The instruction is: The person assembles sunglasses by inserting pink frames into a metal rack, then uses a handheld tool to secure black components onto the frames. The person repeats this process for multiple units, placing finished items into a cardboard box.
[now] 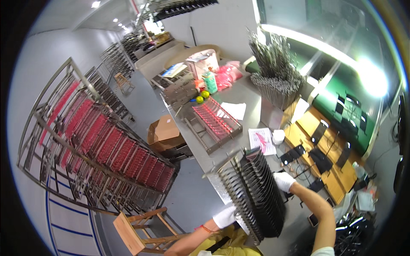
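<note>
Close in front of me, a metal rack loaded with rows of black strips (261, 192) is tilted over the table's near edge. My left hand (225, 216), in a white glove, grips its lower left side. Gloved in white too, my right hand (284, 182) holds it by the right side; the rack hides part of the fingers of both hands. Beyond it on the metal table (205, 160) lies a second rack with rows of pink-red pieces (215, 119). A printed sheet (262, 141) with something pink on it lies beside a white cup (278, 136).
A tall trolley full of red-filled racks (115, 149) stands left, with a wooden stool (132, 232) nearer. A cardboard box (166, 132) sits beside the table. At right, wooden boards (314, 136) and a green conveyor belt (346, 123) carry black parts; thin metal rods (277, 77) stand bundled behind.
</note>
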### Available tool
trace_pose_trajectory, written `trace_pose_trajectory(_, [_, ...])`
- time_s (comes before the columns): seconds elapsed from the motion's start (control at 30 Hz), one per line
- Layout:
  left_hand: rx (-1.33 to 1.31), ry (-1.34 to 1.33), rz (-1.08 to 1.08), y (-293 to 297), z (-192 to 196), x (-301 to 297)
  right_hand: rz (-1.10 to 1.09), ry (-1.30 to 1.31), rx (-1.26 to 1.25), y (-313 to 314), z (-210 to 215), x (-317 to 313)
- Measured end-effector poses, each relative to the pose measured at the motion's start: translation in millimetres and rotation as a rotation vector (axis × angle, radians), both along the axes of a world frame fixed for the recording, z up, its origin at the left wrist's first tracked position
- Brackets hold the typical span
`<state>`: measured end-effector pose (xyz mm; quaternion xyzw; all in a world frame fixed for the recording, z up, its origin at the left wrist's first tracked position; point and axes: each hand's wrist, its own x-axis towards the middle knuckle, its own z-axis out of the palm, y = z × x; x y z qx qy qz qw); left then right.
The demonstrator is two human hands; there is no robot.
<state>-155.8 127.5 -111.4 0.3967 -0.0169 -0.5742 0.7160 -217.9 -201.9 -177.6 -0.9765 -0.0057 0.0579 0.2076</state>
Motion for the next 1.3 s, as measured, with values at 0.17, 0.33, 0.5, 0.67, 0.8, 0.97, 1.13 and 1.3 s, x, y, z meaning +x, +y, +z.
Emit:
trace_pose_trajectory(0.17, [-0.203,-0.115,-0.017,-34,112,35,-0.828,-0.719,0.520,7,-23,-6])
trace_pose_trajectory(0.33, [0.038,-0.357,-0.086,-56,104,48,-0.812,-0.923,0.714,101,135,-48])
trace_pose_trajectory(0.5, [0.092,-0.315,-0.121,-75,91,42,-0.569,-0.820,-0.102,173,145,-8])
trace_pose_trajectory(0.67, [0.005,-0.416,-0.335,-88,63,68,-0.502,-0.760,-0.294,164,117,-3])
trace_pose_trajectory(0.8, [-0.140,-0.761,-0.389,-103,34,85,-0.514,-0.459,-0.271,162,110,22])
trace_pose_trajectory(0.97, [0.097,-1.140,-0.632,-96,149,158,-0.554,-0.754,-0.075,170,215,24])
trace_pose_trajectory(1.13, [-0.069,-1.485,-1.068,-107,250,227,-0.554,-1.252,-0.208,117,358,-4])
trace_pose_trajectory(1.3, [-0.308,-1.564,-1.301,-122,364,256,-0.097,-1.103,-0.442,130,434,28])
